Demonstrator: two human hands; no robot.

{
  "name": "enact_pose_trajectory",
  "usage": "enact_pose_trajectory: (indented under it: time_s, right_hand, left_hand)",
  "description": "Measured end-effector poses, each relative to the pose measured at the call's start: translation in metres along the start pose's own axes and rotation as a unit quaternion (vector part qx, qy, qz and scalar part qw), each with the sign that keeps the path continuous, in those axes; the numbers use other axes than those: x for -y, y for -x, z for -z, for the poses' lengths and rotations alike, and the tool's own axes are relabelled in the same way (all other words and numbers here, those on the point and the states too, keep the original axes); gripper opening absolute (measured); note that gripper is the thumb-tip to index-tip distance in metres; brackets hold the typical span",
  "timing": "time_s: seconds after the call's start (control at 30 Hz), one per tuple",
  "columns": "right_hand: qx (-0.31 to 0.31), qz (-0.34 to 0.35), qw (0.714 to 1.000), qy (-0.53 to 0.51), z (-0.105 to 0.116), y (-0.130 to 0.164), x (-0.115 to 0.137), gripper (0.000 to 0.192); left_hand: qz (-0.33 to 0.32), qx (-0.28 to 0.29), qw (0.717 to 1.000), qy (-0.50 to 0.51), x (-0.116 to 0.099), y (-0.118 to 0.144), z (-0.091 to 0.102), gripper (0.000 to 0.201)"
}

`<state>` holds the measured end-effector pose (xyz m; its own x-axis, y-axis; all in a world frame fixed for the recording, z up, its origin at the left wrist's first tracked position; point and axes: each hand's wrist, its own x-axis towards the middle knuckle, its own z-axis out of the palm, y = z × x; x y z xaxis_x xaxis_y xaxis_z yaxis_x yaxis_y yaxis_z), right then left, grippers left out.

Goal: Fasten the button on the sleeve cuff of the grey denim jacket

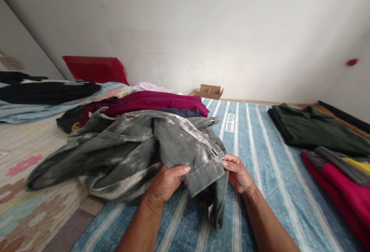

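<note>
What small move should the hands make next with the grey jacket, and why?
Probably draw the cuff flat: both the left hand and right hand pinch the sleeve end of the grey washed jacket, which lies crumpled on the striped blue sheet.

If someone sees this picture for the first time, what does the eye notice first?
First, the grey washed-out jacket in the middle, gripped at its cuff by the left hand and the right hand over a blue striped sheet. Then the maroon garment behind it, and the red pillow against the wall.
</note>
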<state>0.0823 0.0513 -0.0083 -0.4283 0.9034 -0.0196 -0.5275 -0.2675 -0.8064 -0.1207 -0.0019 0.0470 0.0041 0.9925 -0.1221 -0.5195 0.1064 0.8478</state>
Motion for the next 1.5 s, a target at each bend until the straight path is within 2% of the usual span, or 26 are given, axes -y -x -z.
enact_pose_trajectory:
  time_s: [0.97,1.5]
  right_hand:
    - [0.008,0.005,1.0,-0.011,-0.0018,0.0009,0.0022,0.013]
    - [-0.007,0.003,1.0,0.0,0.001,-0.0003,0.0006,0.014]
  left_hand:
    - [-0.007,-0.021,1.0,-0.009,-0.002,0.0015,-0.0043,0.06]
    - [-0.004,-0.031,1.0,-0.007,-0.0017,0.0003,-0.0046,0.058]
